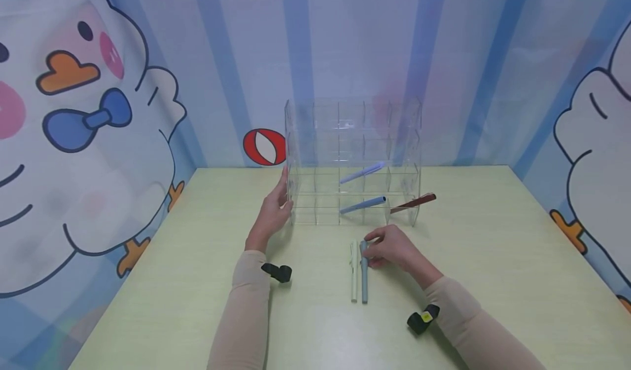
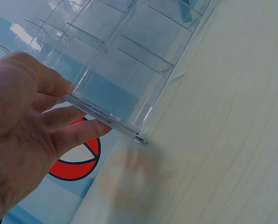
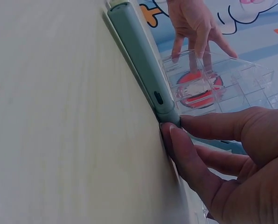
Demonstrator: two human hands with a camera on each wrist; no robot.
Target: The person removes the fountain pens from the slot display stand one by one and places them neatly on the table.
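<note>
My left hand (image 1: 270, 214) grips the clear rack (image 1: 288, 140) by its side, while my right hand (image 1: 391, 249) pinches one end of the grey-green pen (image 1: 365, 285), which lies on the worktop (image 1: 315, 331) before the rack, beside the pale green pen (image 1: 354, 279). Pinched so near its end, it could swivel and knock its neighbour; were my left grip to loosen, the rack might slide.

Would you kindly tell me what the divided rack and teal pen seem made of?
The divided rack looks clear, glossy, probably acrylic: the backdrop shows through. The teal pen is likely satiny plastic, or possibly coated metal, given its soft sheen.
</note>
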